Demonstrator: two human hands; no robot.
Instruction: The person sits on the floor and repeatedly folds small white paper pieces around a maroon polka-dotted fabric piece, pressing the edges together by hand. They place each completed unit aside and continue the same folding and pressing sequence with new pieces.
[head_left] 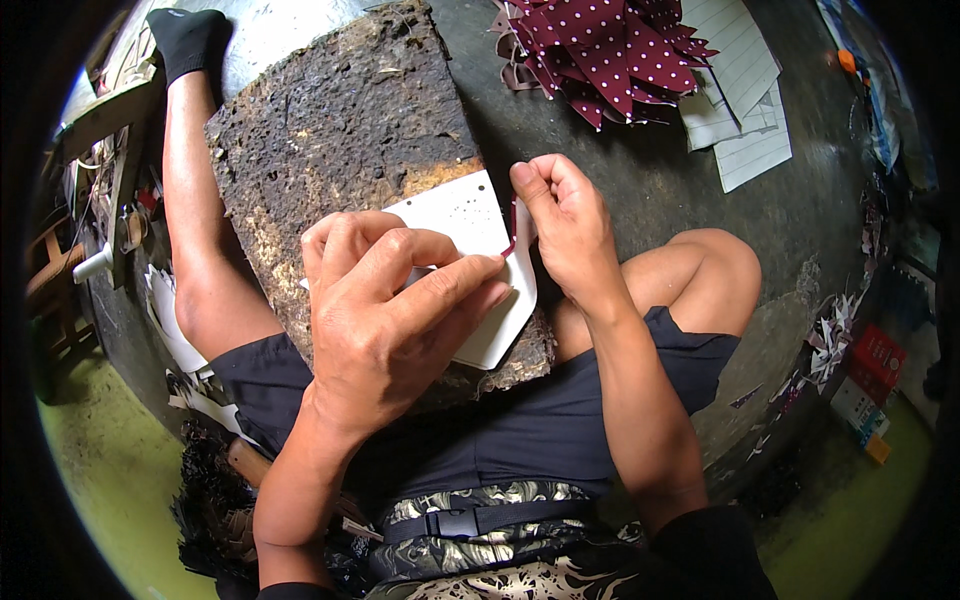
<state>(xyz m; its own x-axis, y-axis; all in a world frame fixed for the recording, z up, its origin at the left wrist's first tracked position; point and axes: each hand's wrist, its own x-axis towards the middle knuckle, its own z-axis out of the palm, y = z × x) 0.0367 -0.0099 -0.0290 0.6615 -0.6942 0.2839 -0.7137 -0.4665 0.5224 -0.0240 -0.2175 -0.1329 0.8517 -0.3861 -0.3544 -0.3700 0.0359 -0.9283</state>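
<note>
A white flat piece (462, 208) with small dark holes lies on a rough, dark worn board (340, 110) across my lap. Along its right side runs a narrow white flap (522, 285) with a thin maroon edge. My left hand (385, 300) bends over the piece, its index fingertip and thumb closed at the maroon edge; the palm covers part of the piece. My right hand (572, 220) is closed in a pinch at the flap's upper end, thumb against curled fingers. What lies between those fingertips is mostly hidden.
Beyond the board, a pile of maroon polka-dot pieces (610, 55) rests on the dark floor, beside lined paper sheets (750, 130). A wooden frame (110, 120) stands at the left. Scraps (830, 335) and a red box (878, 362) lie at the right.
</note>
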